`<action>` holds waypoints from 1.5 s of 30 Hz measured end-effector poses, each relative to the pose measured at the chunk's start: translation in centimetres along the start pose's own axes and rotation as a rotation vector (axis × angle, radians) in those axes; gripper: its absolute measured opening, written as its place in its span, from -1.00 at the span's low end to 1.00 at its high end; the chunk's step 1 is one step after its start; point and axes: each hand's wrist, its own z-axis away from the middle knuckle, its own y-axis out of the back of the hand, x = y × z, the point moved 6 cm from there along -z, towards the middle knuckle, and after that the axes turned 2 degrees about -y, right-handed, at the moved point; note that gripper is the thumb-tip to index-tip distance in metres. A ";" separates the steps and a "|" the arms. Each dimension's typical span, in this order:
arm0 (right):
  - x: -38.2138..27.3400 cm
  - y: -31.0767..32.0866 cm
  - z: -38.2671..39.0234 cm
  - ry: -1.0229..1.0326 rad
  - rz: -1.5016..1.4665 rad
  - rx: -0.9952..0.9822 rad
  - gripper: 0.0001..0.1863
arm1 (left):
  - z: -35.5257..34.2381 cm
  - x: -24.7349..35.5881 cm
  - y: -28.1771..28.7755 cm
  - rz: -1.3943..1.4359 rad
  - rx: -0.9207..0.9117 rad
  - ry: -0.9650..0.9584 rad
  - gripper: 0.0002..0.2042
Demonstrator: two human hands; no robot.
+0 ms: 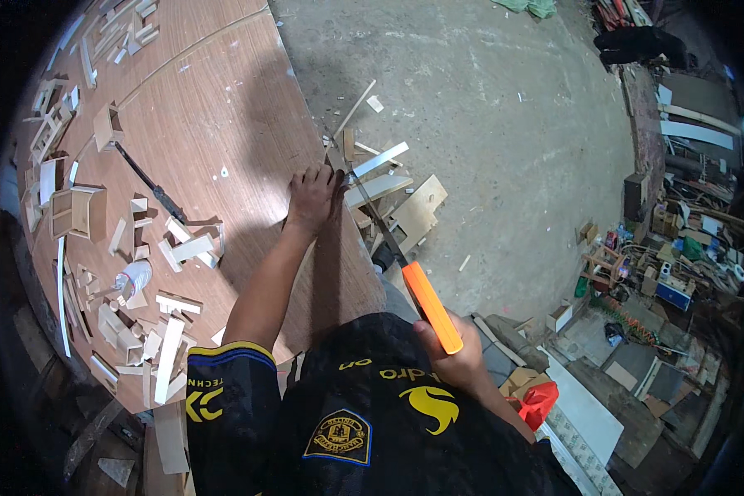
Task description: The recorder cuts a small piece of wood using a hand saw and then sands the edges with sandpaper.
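So the orange-handled saw [420, 291] sits mid-frame, blade angling up and left to the edge of the bench [215, 124]. The right hand [459, 355] has its fingers wrapped round the lower end of the handle. The left hand [312, 194] is at the bench edge just beside the blade, fingers bent and pressed down; can't tell if there's anything under them.

The bench is brown wood-grain with pale specks and a seam across the upper left. Its left side is a mess: small wooden boxes [78, 212], a long black tool [150, 182] lying diagonally, pale wood strips [170, 360] in the lower left.

Past the edge it's a scuffed grey concrete floor [512, 157], with a plywood offcut [422, 211] and other scraps right below the blade. The right side of the room is a big heap of junk [678, 256], plus a red bag [538, 403] near a white panel [587, 409] at lower right.
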 end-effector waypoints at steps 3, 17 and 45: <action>0.7 -0.2 0.2 -0.044 0.043 -0.021 -0.75 | 0.2 -0.2 -0.3 -0.041 0.026 -0.022 -0.76; 3.2 -1.0 1.8 0.142 0.054 0.031 -0.82 | 0.0 0.0 -0.5 -0.037 0.105 -0.011 -0.81; 3.4 2.1 2.4 0.207 -0.034 0.176 -0.85 | -0.1 0.2 2.3 0.183 0.153 -0.037 -0.77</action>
